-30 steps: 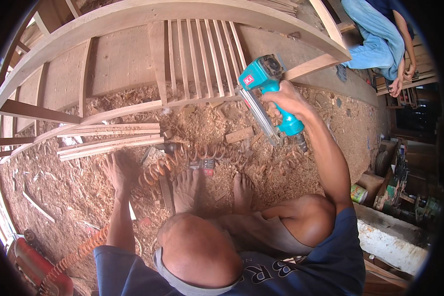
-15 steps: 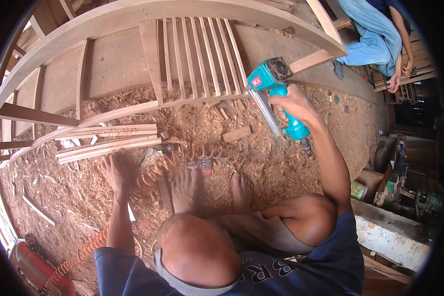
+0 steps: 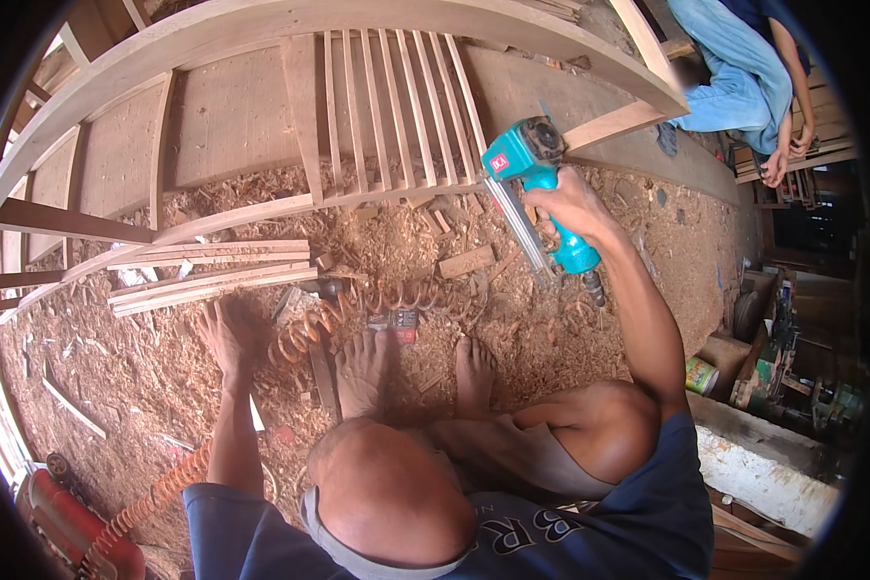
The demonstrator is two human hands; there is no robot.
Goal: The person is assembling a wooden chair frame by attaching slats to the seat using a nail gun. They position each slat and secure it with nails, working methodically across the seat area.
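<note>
A teal pneumatic nail gun (image 3: 520,148) is gripped in my right hand (image 3: 572,205), fingers wrapped round its handle. Its nose end is beside the lower end of the last slat on a curved wooden frame (image 3: 377,184); whether they touch I cannot tell. The silver magazine (image 3: 520,232) slants down over the wood shavings. My left hand (image 3: 224,336) is low over the shavings, its fingers apart and partly in shadow, and holds nothing I can see. Just beyond its fingertips lies a pile of thin wooden strips (image 3: 213,287).
An orange coiled air hose (image 3: 304,333) runs by my feet and past a red machine (image 3: 72,522). Wood offcuts (image 3: 466,262) lie among the shavings. Far right, another person in jeans (image 3: 735,77) sits near stacked wood. A white-sided block (image 3: 764,464) stands at right.
The nail gun has shifted very slightly left, closer to the frame's last slat. My left hand stays by the strips.
</note>
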